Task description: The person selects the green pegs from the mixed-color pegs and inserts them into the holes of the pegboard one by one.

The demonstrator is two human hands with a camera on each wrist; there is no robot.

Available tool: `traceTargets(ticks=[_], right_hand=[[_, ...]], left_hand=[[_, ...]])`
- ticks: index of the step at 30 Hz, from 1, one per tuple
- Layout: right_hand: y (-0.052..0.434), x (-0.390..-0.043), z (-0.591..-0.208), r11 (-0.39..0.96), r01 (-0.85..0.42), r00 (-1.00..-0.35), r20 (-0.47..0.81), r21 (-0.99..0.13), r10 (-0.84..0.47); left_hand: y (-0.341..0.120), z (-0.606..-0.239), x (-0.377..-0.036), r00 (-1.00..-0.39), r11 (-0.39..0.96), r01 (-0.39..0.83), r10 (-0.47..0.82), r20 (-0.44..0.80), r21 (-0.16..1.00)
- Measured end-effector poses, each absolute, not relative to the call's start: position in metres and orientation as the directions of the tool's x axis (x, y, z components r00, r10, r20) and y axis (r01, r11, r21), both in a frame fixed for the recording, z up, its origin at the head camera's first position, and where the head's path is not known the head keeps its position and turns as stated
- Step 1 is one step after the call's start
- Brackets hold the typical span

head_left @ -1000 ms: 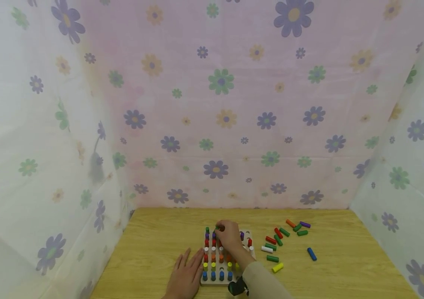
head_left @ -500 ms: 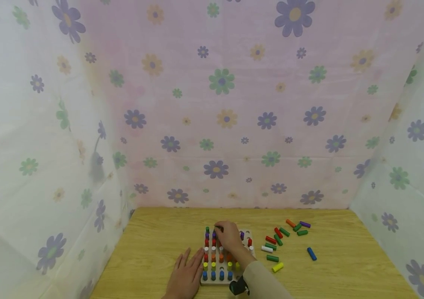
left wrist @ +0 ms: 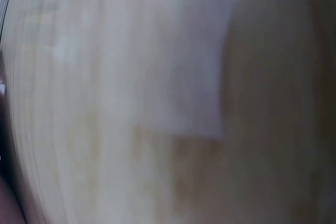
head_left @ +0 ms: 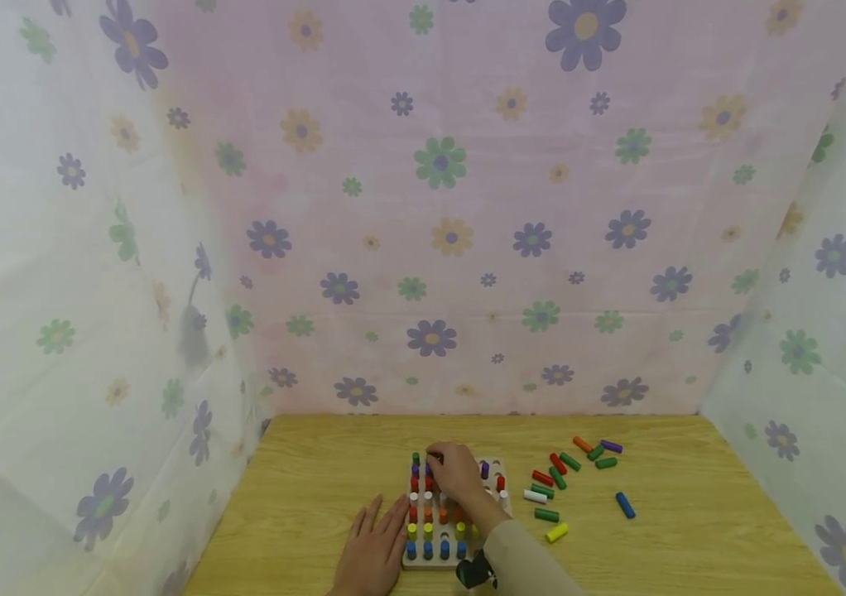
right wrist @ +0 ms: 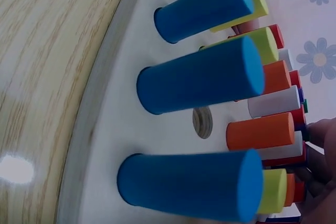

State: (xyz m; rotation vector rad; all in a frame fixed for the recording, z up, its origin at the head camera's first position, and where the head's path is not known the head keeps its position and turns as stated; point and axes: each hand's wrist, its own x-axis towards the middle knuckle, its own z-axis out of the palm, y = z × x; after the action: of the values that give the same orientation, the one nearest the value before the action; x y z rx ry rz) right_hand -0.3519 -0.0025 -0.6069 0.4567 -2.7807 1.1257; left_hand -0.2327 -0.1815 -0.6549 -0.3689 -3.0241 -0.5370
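A pale pegboard (head_left: 430,566) lies on the table, with upright pegs in rows of blue, yellow, orange, white, red, purple and green. At its far rows my right hand (head_left: 459,473) pinches a green peg (right wrist: 305,132), mostly hidden by the fingers. Another green peg (head_left: 415,458) stands in the far left corner. My left hand (head_left: 372,553) rests flat beside the board, its fingers spread and fingertips at the left edge. Big blue pegs (right wrist: 205,77) fill the front of the right wrist view, near a bare hole (right wrist: 202,123). The left wrist view is blurred.
Loose pegs lie scattered right of the board, among them a white peg (head_left: 535,496), a yellow peg (head_left: 557,532), a blue peg (head_left: 625,505) and several green and red ones. Flowered cloth (head_left: 468,273) encloses the wooden table (head_left: 304,463) at the back and sides.
My right fingers have shifted slightly left and down over the green peg, which showed more a second ago. The left hand has stayed in place beside the board.
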Motion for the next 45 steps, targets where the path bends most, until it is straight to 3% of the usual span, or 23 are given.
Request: traceTargets(ticks=[13, 21, 33, 45], right_hand=[[0.022, -0.339, -0.581, 0.566, -0.269, -0.956, 0.145, -0.779, -0.255], [0.04, -0.325, -0.565, 0.513, -0.383, -0.914, 0.232, -0.768, -0.334], [0.08, -0.292, -0.574, 0.518, -0.346, -0.932, 0.223, -0.783, -0.285], [0.121, -0.284, -0.582, 0.49, -0.338, -0.937, 0.242, -0.803, -0.251]], left_hand=[[-0.18, -0.656, -0.234, -0.966, 0.917, 0.258, 0.244, 0.084, 0.304], [-0.186, -0.657, -0.234, -0.971, 0.925, 0.238, 0.225, 0.078, 0.297], [-0.181, -0.662, -0.233, -0.973, 0.929, 0.227, 0.205, 0.104, 0.291], [-0.179, -0.659, -0.233, -0.975, 0.929, 0.221, 0.209, 0.071, 0.297]])
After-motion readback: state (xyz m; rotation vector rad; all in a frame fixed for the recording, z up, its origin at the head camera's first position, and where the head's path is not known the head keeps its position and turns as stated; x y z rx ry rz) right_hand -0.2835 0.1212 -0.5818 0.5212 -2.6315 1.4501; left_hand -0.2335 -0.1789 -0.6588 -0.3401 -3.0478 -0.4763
